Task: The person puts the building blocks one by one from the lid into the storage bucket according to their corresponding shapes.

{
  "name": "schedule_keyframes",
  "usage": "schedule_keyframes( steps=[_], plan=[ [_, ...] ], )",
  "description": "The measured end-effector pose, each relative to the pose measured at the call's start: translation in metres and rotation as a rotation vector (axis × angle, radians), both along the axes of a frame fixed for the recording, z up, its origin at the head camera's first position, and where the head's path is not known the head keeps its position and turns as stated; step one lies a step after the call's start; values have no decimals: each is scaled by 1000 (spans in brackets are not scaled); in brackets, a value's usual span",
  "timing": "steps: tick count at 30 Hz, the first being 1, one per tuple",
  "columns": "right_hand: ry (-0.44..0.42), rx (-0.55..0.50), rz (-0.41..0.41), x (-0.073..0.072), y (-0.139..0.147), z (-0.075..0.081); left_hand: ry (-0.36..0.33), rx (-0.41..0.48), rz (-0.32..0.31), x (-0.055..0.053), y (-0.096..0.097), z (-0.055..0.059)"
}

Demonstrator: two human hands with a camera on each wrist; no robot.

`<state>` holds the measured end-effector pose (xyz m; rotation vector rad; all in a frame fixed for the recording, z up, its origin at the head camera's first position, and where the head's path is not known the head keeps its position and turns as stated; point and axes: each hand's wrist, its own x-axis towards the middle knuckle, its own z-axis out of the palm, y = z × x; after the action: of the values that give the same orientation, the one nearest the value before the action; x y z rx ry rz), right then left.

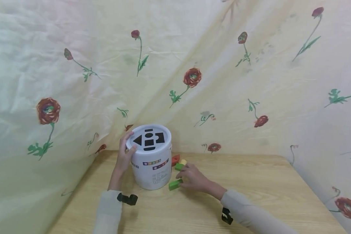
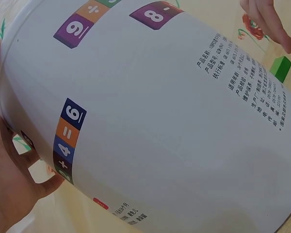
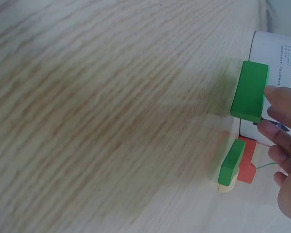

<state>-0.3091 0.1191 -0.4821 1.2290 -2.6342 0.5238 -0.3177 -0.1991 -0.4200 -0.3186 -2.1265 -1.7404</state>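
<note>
A white bucket (image 1: 152, 172) with shape-cut holes in its lid (image 1: 144, 151) stands upright on the table. My left hand (image 1: 124, 154) grips its left side near the rim, thumb at the front and fingers curving round the edge. To the bucket's right, my right hand (image 1: 194, 178) has its thumb and forefinger at one end of a green block (image 3: 250, 92), seemingly pinching it. Just behind are another green block (image 3: 232, 162), a red block (image 3: 247, 160) and a pale yellow piece (image 1: 182, 161), close together beside the bucket.
The wooden table (image 1: 251, 182) ends at a flower-patterned cloth (image 1: 222, 97) hanging behind it and on the left. Small black devices are strapped to both wrists. Coloured number labels (image 2: 70, 138) run round the bucket wall.
</note>
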Motion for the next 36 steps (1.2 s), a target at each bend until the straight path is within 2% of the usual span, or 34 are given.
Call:
schedule_keyframes(
  steps=[18, 29, 36],
  plan=[
    [-78, 78, -7, 2, 0, -1, -4, -2, 6, 1, 1, -2],
    [-121, 48, 5, 2, -5, 2, -13, -4, 4, 1, 0, -2],
    [-111, 82, -43, -1, -17, 5, -17, -5, 0, 1, 1, 0]
  ],
)
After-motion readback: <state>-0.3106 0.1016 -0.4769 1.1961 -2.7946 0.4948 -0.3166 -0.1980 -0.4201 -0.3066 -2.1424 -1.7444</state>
